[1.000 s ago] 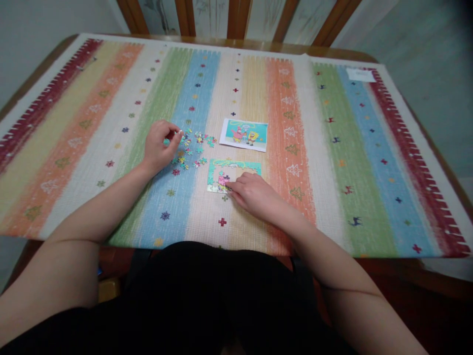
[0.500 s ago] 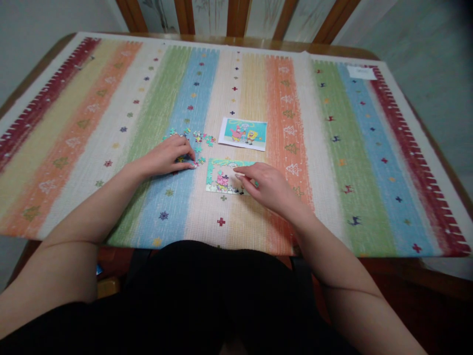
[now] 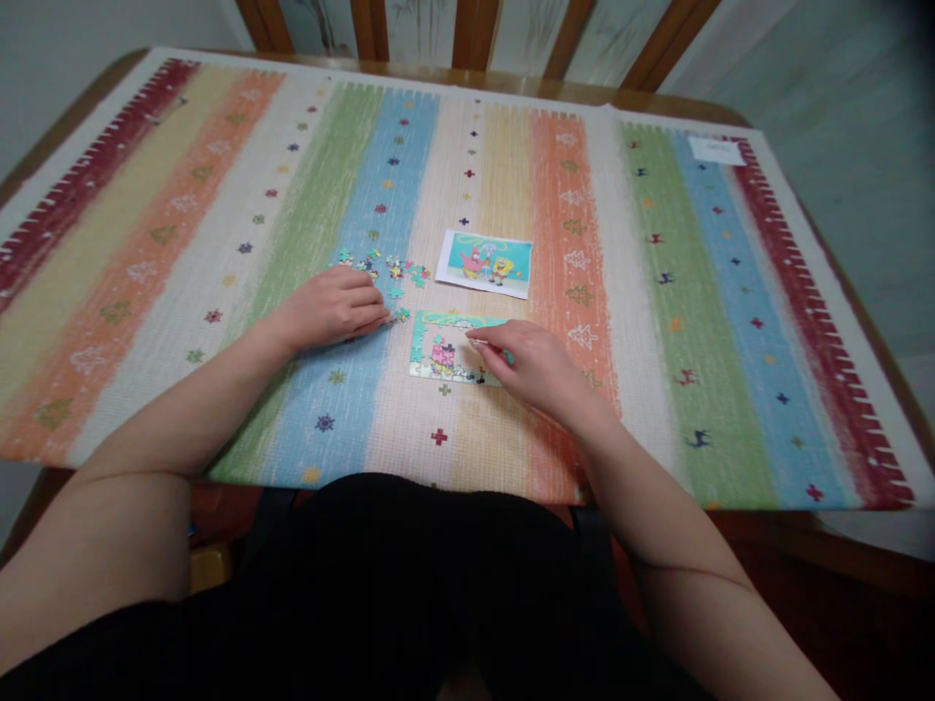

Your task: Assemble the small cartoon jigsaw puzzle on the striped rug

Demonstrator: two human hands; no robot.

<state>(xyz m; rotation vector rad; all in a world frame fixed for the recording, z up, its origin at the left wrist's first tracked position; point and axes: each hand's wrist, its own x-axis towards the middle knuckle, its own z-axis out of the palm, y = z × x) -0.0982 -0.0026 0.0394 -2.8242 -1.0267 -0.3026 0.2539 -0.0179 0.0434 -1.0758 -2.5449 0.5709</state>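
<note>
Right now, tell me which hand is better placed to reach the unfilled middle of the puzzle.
The right hand, I'd judge: it extends over the right side of the partly built puzzle, fingertips near the unfilled middle. The left hand is farther off, by the loose pieces.

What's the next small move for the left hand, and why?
Probably have the left hand pinch the nearest loose piece: it lies close by, and the partly built puzzle has a gap inside. Whether either hand holds one is unclear.
</note>
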